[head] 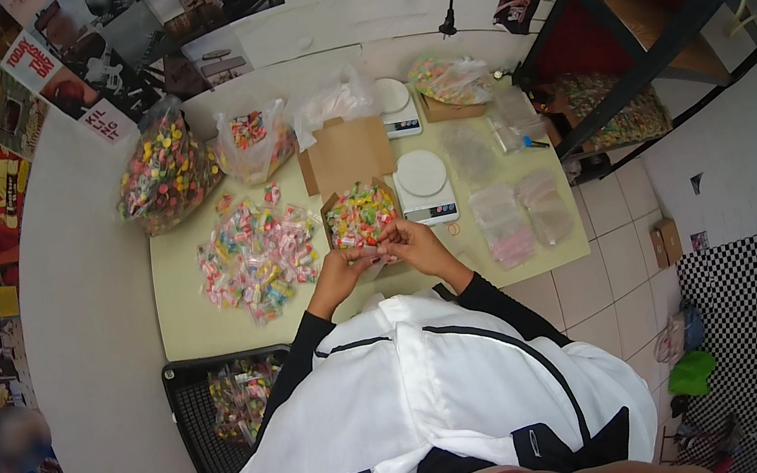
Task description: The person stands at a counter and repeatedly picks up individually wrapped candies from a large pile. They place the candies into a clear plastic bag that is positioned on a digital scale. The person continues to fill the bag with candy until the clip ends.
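My left hand and my right hand meet at the near edge of an open cardboard box. Between their fingertips they pinch a small clear plastic bag; what it holds is mostly hidden by the fingers. Wrapped candies in yellow, green and red fill the box just beyond the hands. Left of the box lies a spread pile of small clear bags of wrapped candy. A white digital kitchen scale stands against the box's right side.
Large bags of candy stand at the table's back left. A second scale and another candy bag are at the back. Flat clear bags lie at the right. A black crate holding candy bags sits below the table's left front edge.
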The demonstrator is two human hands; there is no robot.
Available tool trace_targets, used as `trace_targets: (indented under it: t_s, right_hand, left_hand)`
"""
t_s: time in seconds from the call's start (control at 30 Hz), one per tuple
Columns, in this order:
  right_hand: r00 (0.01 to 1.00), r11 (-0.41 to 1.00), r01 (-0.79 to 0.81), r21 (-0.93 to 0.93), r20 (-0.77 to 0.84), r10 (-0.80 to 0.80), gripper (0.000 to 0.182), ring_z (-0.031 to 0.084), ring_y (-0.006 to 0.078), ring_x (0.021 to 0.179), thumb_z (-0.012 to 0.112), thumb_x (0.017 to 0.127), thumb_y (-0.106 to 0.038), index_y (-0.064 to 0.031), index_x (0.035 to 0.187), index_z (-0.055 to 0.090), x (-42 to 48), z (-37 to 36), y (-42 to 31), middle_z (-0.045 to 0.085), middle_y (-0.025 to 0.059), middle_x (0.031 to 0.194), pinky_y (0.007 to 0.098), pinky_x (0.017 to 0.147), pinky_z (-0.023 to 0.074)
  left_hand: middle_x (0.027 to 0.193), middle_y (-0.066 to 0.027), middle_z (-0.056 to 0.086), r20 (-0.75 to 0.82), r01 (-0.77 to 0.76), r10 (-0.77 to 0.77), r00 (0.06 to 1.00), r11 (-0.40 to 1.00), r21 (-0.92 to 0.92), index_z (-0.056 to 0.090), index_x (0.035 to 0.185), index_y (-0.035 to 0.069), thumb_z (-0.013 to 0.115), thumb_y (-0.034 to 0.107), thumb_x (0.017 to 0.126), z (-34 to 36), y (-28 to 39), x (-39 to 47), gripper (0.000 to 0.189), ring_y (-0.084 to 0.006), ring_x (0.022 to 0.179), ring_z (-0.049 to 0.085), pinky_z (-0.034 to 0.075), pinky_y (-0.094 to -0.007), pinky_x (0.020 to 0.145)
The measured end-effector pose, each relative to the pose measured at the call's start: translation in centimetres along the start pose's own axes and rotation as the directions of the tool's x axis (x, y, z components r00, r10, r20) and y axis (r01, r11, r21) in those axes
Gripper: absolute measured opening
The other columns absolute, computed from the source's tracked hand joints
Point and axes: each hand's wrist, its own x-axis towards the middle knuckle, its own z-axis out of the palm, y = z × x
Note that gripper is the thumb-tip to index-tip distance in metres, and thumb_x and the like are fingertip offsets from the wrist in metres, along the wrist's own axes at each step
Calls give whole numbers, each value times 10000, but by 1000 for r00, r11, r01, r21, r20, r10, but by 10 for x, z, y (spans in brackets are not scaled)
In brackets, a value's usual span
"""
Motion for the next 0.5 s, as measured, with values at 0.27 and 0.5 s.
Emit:
trace_targets:
  t_s: [0.27,0.5]
  right_hand:
    - [973,929,219,-299,-10,-232,147,587,141,816,609,859,-24,0,1004,619,2,-5,-19,586,70,970,259,732,475]
    - [923,762,377,-526,143,-358,134,525,284,950,675,777,-42,-36,901,625,2,3,-39,543,104,945,357,818,448]
  left_hand:
    - [811,-119,702,-212,-99,94,973,995,-12,726,939,28,684,85,806,1,2,5,150,-132,726,634,482,-277,707]
    - [798,-74,698,-229,32,-30,973,999,6,701,835,-15,706,53,779,4,12,3,88,-109,743,621,477,-261,709]
